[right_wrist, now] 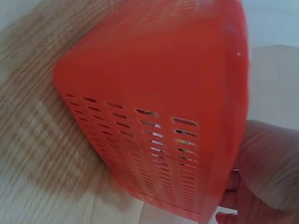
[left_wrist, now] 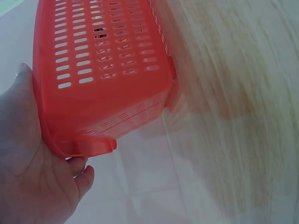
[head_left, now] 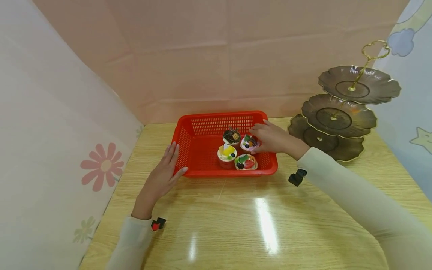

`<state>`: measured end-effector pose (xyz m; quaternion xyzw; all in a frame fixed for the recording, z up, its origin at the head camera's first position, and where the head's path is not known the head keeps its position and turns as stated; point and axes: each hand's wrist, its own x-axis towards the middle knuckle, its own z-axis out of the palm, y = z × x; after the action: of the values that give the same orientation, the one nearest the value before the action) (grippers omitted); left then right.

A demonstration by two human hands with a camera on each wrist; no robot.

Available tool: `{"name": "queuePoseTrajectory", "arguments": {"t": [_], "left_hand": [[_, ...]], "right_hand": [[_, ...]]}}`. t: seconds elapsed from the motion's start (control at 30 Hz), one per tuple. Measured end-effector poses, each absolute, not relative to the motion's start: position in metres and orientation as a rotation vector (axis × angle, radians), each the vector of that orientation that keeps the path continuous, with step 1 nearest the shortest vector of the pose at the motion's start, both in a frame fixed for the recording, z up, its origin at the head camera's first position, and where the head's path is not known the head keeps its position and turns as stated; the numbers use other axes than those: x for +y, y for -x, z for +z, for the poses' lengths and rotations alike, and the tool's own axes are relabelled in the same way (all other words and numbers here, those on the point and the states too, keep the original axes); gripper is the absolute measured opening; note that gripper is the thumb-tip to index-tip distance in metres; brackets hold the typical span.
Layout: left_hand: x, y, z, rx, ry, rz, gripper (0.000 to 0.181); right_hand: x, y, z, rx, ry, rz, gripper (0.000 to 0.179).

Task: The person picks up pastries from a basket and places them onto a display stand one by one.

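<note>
A red plastic basket [head_left: 202,173] stands on the table with several decorated cupcakes inside. My right hand [head_left: 271,138] reaches over its right rim, with thumb and fingers on either side of a pink-frosted cupcake [head_left: 248,144] topped with berries. Close beside that one are a chocolate-topped cupcake [head_left: 231,136], a yellow-topped cupcake [head_left: 226,154] and a strawberry-topped cupcake [head_left: 246,163]. On the basket's left end rests my left hand [head_left: 161,175], fingers extended along the rim and thumb near the front corner. The right wrist view shows the basket's slotted wall [right_wrist: 154,107] hiding most of the cupcakes.
To the right of the basket stands a three-tier dark serving stand [head_left: 339,116] with a gold post and ring handle. The wooden table [head_left: 229,225] extends in front. A pink backdrop [head_left: 182,60] rises behind, and patterned side panels flank the table.
</note>
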<state>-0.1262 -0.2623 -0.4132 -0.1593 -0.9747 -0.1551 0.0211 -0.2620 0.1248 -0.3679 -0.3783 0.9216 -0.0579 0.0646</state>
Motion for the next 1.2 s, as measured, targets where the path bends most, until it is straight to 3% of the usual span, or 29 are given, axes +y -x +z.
{"name": "queuePoseTrajectory", "arguments": {"t": [0.3,0.7,1.03,1.2], "left_hand": [[-0.26,0.127,-0.415,-3.005,0.505,-0.46,0.087],[-0.256,0.128,-0.416,-3.008,0.506,-0.466,0.086],[-0.261,0.124,-0.416,-3.004,0.48,-0.487,0.086],[-0.262,0.125,-0.418,-3.004,0.479,-0.483,0.085]], "right_hand": [[0.12,0.275,-0.374,2.785,1.039,-0.181,0.07],[0.118,0.282,-0.384,2.753,0.964,-0.115,0.077],[0.103,0.279,-0.385,2.735,1.003,-0.103,0.063],[0.1,0.278,-0.385,2.726,0.945,-0.126,0.069]]}}
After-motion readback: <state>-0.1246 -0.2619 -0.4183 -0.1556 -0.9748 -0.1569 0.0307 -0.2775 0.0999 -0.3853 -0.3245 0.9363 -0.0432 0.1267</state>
